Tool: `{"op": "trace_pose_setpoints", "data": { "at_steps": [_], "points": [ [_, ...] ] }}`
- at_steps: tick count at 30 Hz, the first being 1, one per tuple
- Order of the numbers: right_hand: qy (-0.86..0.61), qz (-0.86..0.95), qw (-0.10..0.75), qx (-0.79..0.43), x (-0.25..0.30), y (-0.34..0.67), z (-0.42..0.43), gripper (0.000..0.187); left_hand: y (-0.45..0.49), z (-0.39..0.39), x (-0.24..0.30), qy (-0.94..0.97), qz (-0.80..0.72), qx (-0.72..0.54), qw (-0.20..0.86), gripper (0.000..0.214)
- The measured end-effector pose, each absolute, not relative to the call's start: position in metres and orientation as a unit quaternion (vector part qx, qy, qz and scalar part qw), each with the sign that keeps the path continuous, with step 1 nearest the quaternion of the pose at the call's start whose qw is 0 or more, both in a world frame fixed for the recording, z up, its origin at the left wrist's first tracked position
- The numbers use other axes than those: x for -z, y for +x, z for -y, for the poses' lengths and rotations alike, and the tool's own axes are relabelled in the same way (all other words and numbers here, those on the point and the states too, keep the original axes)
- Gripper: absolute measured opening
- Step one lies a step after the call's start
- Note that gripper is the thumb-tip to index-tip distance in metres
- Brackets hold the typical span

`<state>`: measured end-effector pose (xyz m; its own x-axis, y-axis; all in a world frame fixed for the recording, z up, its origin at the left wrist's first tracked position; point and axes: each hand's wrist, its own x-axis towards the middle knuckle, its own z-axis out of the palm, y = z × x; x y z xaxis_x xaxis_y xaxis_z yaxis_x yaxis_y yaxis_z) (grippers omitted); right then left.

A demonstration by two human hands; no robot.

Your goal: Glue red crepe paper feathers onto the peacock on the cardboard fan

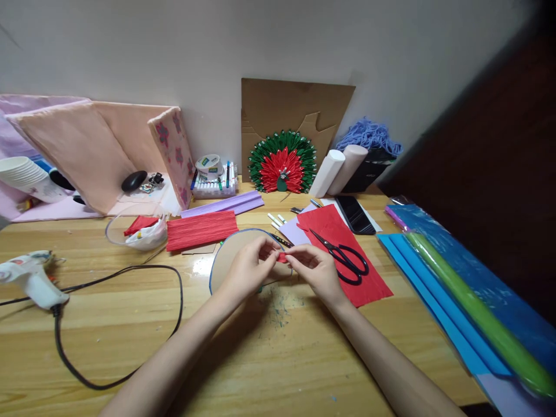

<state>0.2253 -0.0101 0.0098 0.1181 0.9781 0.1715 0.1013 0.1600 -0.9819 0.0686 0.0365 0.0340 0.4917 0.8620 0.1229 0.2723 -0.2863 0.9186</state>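
Soft, even light falls from above and slightly ahead, bright enough to keep colours clean. The varnished bench (130, 347) shows a small white glare patch just beside the left hand (249, 269), and faint, diffuse shadows lie beneath the forearms (195, 336). The pale wall (174, 46) dims toward the upper corners. The wide lens bows the bench's far edge and stretches the blue sheets (434, 289) at right, where a dark panel (499, 174) looks blurred and smeared

red crepe scrap (282, 257), black scissors (343, 259) on red paper (347, 255), blue-edged tan disc (232, 249), green-and-red fan (283, 162), floral pink board (176, 152).
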Motion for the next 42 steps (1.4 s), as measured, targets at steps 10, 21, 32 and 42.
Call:
{"op": "trace_pose_setpoints", "data": {
  "at_steps": [10, 21, 32, 42],
  "points": [
    [-0.506, 0.526, 0.547, -0.410, -0.009, 0.230, 0.008, 0.012, 0.070, -0.037, -0.032, 0.728, -0.338, -0.338, 0.492, 0.009],
    [-0.506, 0.524, 0.532, -0.432, -0.009, 0.232, 0.007, 0.019, 0.075, -0.036, -0.029, 0.659, -0.374, -0.375, 0.533, 0.015],
    [-0.523, 0.528, 0.493, -0.452, -0.008, 0.227, 0.007, 0.017, 0.076, -0.032, -0.030, 0.662, -0.376, -0.327, 0.559, 0.021],
    [-0.498, 0.526, 0.557, -0.406, -0.008, 0.229, 0.007, 0.014, 0.077, -0.037, -0.027, 0.571, -0.407, -0.375, 0.606, 0.013]
  ]
}}
